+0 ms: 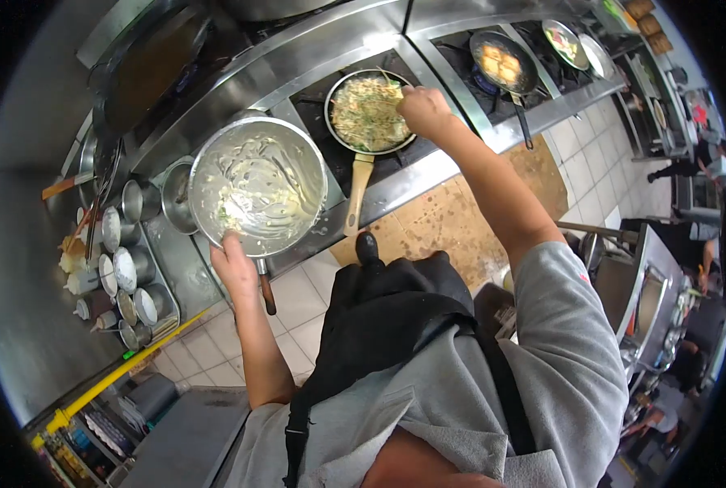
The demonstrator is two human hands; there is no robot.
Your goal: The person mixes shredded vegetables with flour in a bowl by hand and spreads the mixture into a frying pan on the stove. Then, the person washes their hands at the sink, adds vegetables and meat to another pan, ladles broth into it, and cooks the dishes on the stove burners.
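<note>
So the left hand [236,268] has the big metal bowl [253,180] by its near rim, thumb over the edge and the fingers mostly hidden underneath. Looks like a proper pinch, not a flat palm. The bowl tips so its inside faces up at the camera, and it's smeared all over with something pale and creamy, with a few thicker blobs near the thumb. A wooden handle [267,294] pokes out below it, can't tell if that's the bowl's own or belongs to something under it.

Frying pan [369,111] sits on the stove just right of the bowl, so between the two hands, but way nearer the right one. It's got a shredded-looking mix [367,114] with green bits spread across most of the base, and its tan handle [360,191] points back toward the person.

The right hand [425,111] is right over the pan's right edge, fingers curled down toward the food. From up here I can't tell how tightly they're closed or whether they've got hold of anything.

Further right, well apart from both hands, a black skillet [528,77] has golden-brown pieces [499,63] in it. Over on the left there's a bunch of metal containers [145,305].
</note>
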